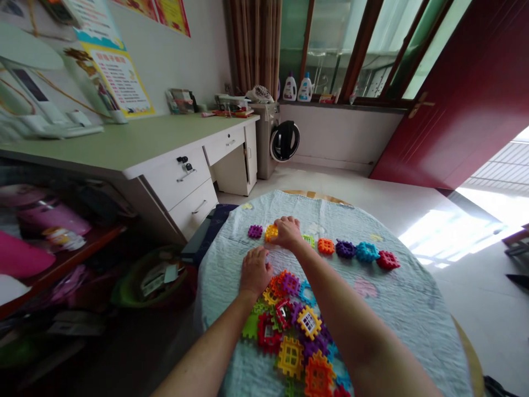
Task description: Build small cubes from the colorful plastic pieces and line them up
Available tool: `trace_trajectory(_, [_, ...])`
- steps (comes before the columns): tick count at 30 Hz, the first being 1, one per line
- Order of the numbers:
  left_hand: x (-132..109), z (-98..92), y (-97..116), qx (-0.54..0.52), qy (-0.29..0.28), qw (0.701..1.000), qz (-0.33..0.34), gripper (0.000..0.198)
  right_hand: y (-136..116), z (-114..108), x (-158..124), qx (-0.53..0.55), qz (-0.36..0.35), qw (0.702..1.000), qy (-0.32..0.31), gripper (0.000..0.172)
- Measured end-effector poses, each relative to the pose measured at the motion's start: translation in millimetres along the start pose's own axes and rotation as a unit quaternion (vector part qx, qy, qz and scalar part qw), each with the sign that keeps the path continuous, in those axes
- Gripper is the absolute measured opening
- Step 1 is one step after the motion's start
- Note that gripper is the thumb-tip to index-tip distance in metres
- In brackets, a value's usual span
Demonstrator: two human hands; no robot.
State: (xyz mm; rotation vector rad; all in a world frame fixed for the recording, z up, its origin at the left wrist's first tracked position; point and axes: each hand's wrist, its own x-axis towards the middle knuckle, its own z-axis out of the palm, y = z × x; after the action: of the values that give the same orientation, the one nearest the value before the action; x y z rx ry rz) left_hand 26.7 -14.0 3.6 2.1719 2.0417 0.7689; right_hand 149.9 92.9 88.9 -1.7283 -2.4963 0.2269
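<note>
I have both bare hands over the round table, which is covered with a pale blue-green cloth (397, 331). My right hand (288, 232) is reached out to the far part of the cloth, its fingers bent down and slightly spread against the yellow piece (271, 233); from here I can't tell whether they grip it or only touch it. That yellow piece sits in a line of notched plastic pieces running across the cloth, just beside the purple piece (255, 231) at the left end. On the other side of my right hand the line carries on with a light green piece (309, 240), partly covered by the hand, then an orange piece (326, 246), a dark purple piece (346, 248), a turquoise piece (367, 252) and a red piece (388, 259) at the right end. My left hand (256, 270) is nearer to me, low over the cloth at the upper left edge of a mixed pile (290, 355), its fingers loosely curled; I can't make out whether they have hold of anything. The pile lies between my forearms, red, yellow, orange, green, blue and purple pieces overlapping, several with window-like grids. Past the table I see a long green-topped desk (173, 132), a washing machine (264, 135) with its round door swung out, and a red door (438, 110) on the right.
</note>
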Motion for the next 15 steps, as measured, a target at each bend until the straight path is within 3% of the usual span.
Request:
trace_trajectory(6, [0,-1.7,2,-0.017,-0.011,1.0,-0.017,0.033,-6,7,18,-0.009,0.007,1.0,-0.027,0.045])
trace_trajectory(15, [1,-2.4,2,-0.02,-0.012,1.0,-0.016,0.034,-6,17,17,-0.005,0.011,1.0,-0.029,0.042])
